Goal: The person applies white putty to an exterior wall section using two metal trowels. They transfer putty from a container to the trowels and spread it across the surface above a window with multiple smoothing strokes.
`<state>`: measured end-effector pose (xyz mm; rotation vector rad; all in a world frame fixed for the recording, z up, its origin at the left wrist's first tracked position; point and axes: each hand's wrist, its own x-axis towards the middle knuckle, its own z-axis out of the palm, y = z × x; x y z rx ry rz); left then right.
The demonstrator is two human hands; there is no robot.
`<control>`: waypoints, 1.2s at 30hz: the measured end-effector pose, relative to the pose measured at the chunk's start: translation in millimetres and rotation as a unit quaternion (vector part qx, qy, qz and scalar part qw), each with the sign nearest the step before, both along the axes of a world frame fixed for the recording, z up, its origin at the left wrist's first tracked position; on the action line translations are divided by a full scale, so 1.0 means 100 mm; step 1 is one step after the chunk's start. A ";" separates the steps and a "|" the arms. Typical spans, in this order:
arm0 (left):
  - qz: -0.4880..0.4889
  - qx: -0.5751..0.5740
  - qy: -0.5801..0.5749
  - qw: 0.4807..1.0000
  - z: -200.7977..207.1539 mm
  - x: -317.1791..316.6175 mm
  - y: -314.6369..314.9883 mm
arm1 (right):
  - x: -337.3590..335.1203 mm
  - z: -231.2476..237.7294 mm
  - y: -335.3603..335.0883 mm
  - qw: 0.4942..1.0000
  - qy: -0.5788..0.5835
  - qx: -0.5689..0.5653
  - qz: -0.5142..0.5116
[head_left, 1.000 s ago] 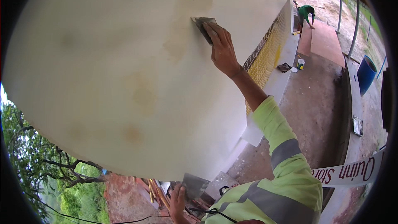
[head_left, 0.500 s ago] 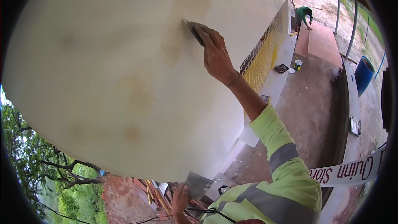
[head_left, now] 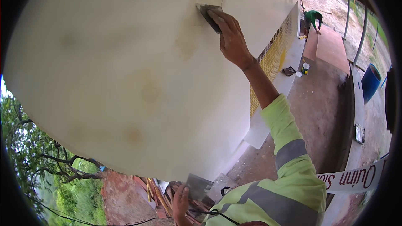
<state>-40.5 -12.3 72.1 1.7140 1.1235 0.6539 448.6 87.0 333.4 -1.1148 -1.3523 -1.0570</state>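
Note:
My right hand (head_left: 235,42) reaches up at arm's length, fingers closed on a broad putty knife (head_left: 209,16). Its blade lies tilted against the pale wall (head_left: 100,67), beside tan, damp-looking patches (head_left: 187,44). Low in the view, close to my body, my left hand (head_left: 181,201) grips the edge of a flat grey rectangular plate (head_left: 198,187). How its fingers sit behind the plate is hidden.
Yellow-and-brown mesh panelling (head_left: 274,52) runs along the wall to the right. Beyond, a person in green (head_left: 312,17) bends over pinkish boards (head_left: 331,51). A small tub (head_left: 305,68), blue barrel (head_left: 370,83) and white banner (head_left: 354,180) stand right; wood scraps (head_left: 158,193) lie below.
My right hand has moved up and to the right along the wall with the putty knife, and the blade has turned flatter. My left hand still holds the plate in about the same place.

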 end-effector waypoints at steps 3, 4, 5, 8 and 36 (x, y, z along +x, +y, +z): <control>0.016 -0.029 0.002 0.999 -0.03 -0.05 0.03 | -0.01 -0.18 -0.28 0.995 0.003 -0.096 0.000; 0.013 -0.029 0.001 0.999 -0.03 -0.01 0.03 | 0.08 -0.13 -0.37 0.998 -0.016 -0.060 -0.020; 0.005 -0.019 -0.007 1.000 0.00 0.01 0.02 | 0.17 -0.04 -0.41 0.999 -0.006 -0.026 -0.018; -0.008 -0.034 -0.011 0.999 0.14 0.09 -0.01 | 0.52 0.31 -0.32 0.999 0.021 -0.010 -0.040; -0.012 0.032 -0.012 0.999 -0.32 -0.11 0.06 | 0.24 0.66 0.14 0.999 -0.015 0.037 -0.002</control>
